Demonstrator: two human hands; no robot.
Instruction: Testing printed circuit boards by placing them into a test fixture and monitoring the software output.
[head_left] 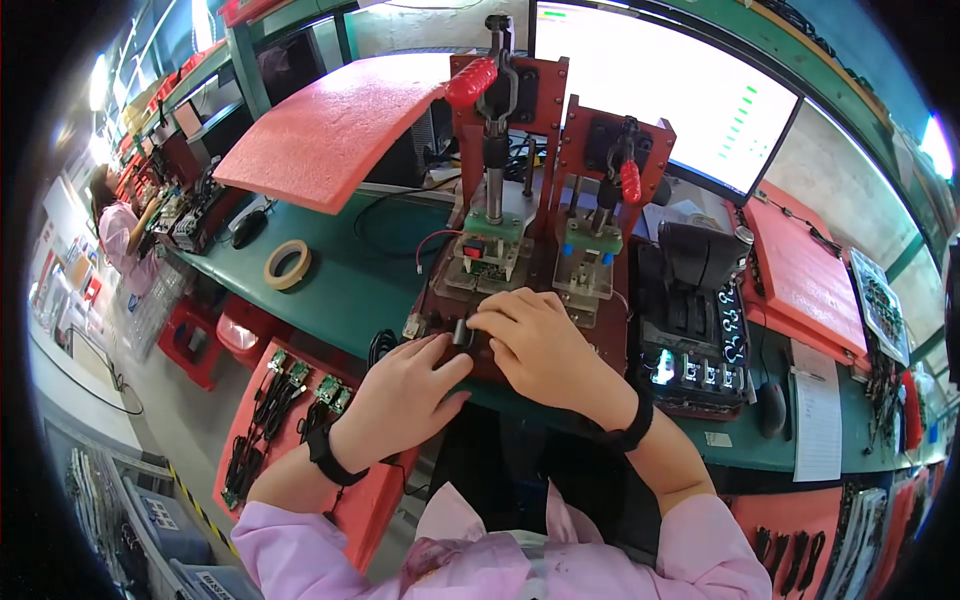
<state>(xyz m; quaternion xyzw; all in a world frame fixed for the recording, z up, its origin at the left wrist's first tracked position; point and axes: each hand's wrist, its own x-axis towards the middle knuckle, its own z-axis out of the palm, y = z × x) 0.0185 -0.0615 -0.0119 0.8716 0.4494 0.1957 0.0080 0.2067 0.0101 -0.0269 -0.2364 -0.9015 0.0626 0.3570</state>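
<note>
My left hand [395,400] reaches to the front of a red-framed test fixture [510,75], its thumb spread from its fingers. Its fingertips lie beside a small grey cylinder [461,332] at the base's front edge. Curled from the other side, my right hand [545,350] has its fingertips at the cylinder; their exact contact is partly hidden. Just beyond my hands, a green circuit board [485,268] sits in the clear holder under the left press. A second clear holder [583,272] stands under the right press. Both presses carry red-gripped levers [470,82].
A tape roll [287,265] lies on the green bench [330,310]. Boards and black cables rest on pink foam [370,510] at my lower left. To the right are a black device with lit digits [690,330], a mouse [771,408] and paper [817,425]. A co-worker [125,235] sits far left.
</note>
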